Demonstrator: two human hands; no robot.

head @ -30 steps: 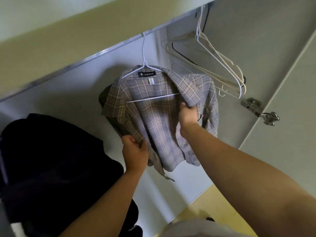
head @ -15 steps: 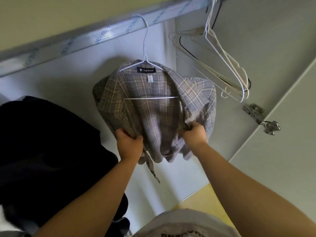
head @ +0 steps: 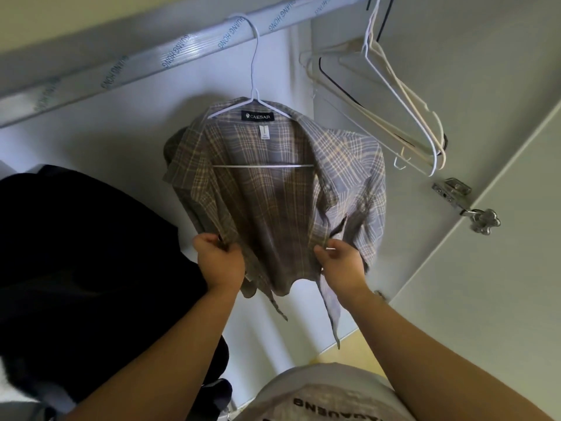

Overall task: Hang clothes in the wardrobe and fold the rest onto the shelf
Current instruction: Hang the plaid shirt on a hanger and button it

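Note:
A grey-and-tan plaid shirt [head: 273, 196] hangs on a white wire hanger [head: 254, 86] hooked over the wardrobe rail [head: 158, 53]. Its front is open, showing a dark collar label. My left hand [head: 220, 259] grips the shirt's left front edge near the hem. My right hand [head: 341, 262] pinches the right front edge at about the same height. Loose fabric strips dangle below both hands.
A large black garment [head: 79, 268] hangs to the left of the shirt. Several empty white and black hangers [head: 403, 110] hang at the rail's right end. The wardrobe door [head: 501, 284] with its metal hinge [head: 467, 205] stands open at the right.
My right hand has slid down from the shirt's collar area to the lower front edge. My left hand stayed near the hem. The view has tilted upward and closer.

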